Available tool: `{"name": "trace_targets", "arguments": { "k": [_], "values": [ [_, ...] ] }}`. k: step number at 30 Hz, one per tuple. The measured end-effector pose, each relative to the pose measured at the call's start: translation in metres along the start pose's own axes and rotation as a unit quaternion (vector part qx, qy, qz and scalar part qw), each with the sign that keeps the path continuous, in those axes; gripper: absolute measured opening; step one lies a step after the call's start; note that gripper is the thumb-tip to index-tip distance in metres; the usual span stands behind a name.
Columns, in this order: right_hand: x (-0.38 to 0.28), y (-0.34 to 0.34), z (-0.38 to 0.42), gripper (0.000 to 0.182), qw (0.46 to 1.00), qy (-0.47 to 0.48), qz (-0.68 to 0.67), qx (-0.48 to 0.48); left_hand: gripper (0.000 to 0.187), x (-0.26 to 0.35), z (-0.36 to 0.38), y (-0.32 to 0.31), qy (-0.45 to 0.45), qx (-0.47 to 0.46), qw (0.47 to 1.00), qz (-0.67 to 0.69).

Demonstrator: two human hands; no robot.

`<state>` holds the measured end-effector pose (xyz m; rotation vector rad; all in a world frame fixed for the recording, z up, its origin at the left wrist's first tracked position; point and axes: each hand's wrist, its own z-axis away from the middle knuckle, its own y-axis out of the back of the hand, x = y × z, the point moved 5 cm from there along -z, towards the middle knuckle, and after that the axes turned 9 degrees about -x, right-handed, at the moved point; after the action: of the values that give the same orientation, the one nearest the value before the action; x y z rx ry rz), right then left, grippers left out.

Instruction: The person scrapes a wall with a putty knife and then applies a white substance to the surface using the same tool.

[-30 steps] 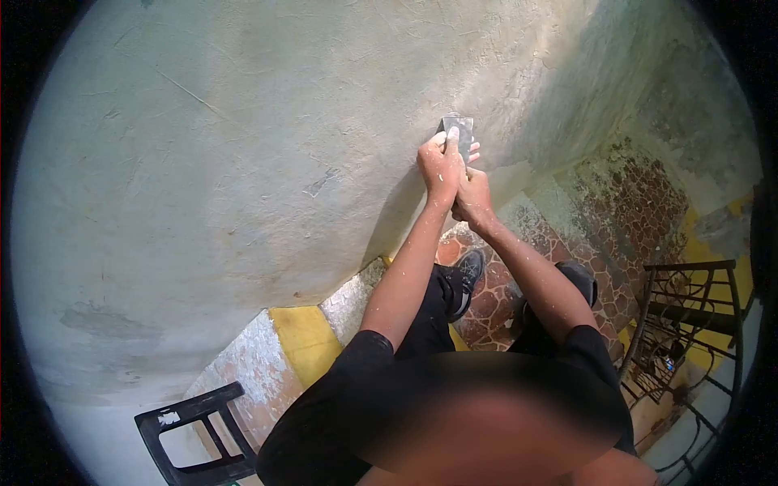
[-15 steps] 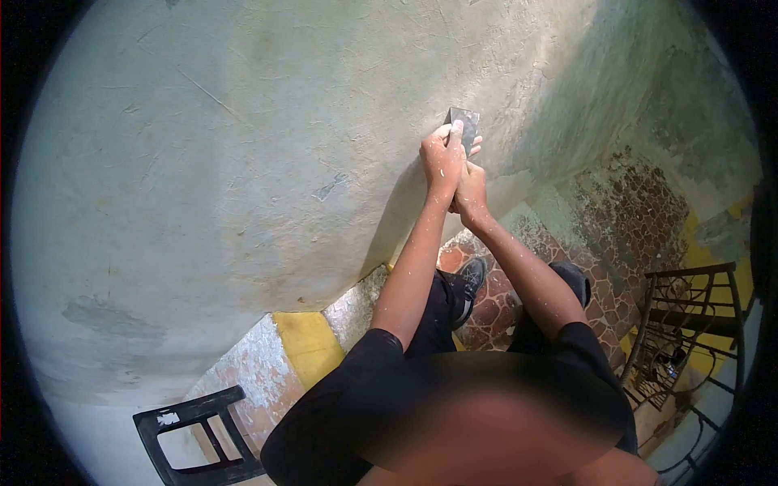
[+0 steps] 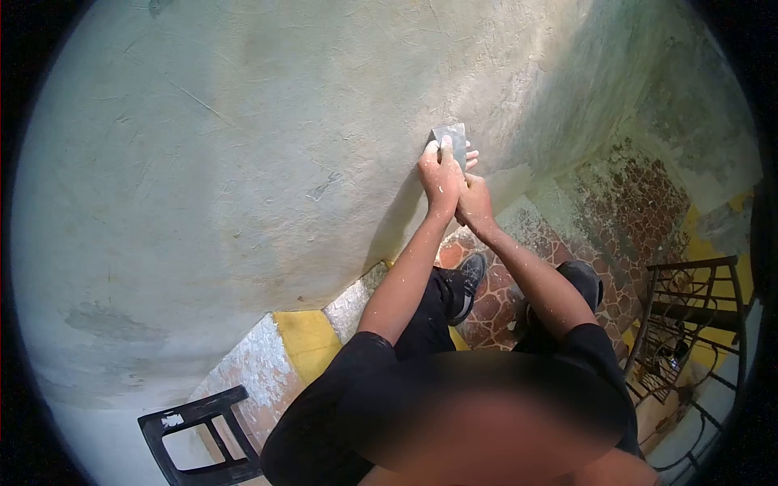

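Observation:
A scraper with a flat grey metal blade (image 3: 456,139) is pressed to or held close against the plastered wall (image 3: 267,138). My left hand (image 3: 440,176) is closed around it, thumb laid along the face of the blade. Just below and to the right, my right hand (image 3: 476,200) is wrapped around the lower part, touching the left. Some fingertips show past the blade's right edge. The handle is mostly hidden by both hands. White flecks of dust dot my hands and forearms.
Reddish stone-pattern floor (image 3: 490,304) lies below, strewn with pale debris along the wall. A black plastic chair (image 3: 182,421) stands at lower left beside a yellow-painted patch (image 3: 308,344). At right is a dark metal railing (image 3: 689,316). My shoe (image 3: 466,287) is near the wall base.
Both hands and the scraper have shifted slightly downward, and the blade has moved a little left. Its face now looks lighter and is turned more toward me. The grip is the same.

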<state>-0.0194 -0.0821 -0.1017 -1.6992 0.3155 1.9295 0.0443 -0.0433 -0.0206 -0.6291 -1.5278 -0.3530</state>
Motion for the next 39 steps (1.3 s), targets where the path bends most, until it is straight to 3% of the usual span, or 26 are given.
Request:
{"name": "trace_targets", "arguments": {
  "k": [1, 4, 11, 20, 23, 26, 28, 32, 39],
  "values": [
    [-0.001, 0.004, -0.003, 0.068, 0.998, -0.013, 0.061, 0.003, 0.03, 0.003, 0.001, 0.001, -0.002, 0.001, 1.0, -0.005],
    [-0.021, 0.017, -0.003, 0.074, 0.987, -0.021, 0.158, 0.018, 0.028, -0.009, -0.002, 0.01, -0.001, -0.011, 1.0, 0.003],
    [-0.044, 0.048, -0.012, 0.074, 0.948, 0.008, 0.318, -0.027, 0.024, -0.027, -0.007, 0.024, 0.054, 0.027, 0.996, 0.07],
    [-0.035, 0.039, -0.014, 0.078, 0.967, 0.015, 0.253, 0.011, 0.029, -0.035, -0.012, 0.024, 0.011, 0.057, 0.994, 0.092],
    [-0.034, 0.033, -0.016, 0.079, 0.963, 0.027, 0.262, 0.047, 0.02, -0.039, -0.021, 0.026, -0.026, 0.021, 0.998, 0.054],
    [-0.03, 0.029, -0.018, 0.079, 0.969, 0.01, 0.245, 0.04, 0.033, -0.04, -0.023, 0.029, -0.046, 0.053, 0.997, 0.045],
    [-0.029, 0.024, -0.016, 0.079, 0.976, 0.006, 0.216, 0.033, 0.034, -0.036, -0.021, 0.033, -0.054, 0.06, 0.995, -0.052],
    [-0.012, 0.013, -0.014, 0.078, 0.992, -0.02, 0.123, 0.035, 0.026, -0.011, -0.008, 0.016, -0.036, 0.044, 0.998, -0.003],
    [-0.009, 0.011, -0.01, 0.073, 0.994, 0.001, 0.102, 0.048, 0.023, 0.0, 0.0, 0.008, -0.041, 0.087, 0.995, 0.009]
  ]
}}
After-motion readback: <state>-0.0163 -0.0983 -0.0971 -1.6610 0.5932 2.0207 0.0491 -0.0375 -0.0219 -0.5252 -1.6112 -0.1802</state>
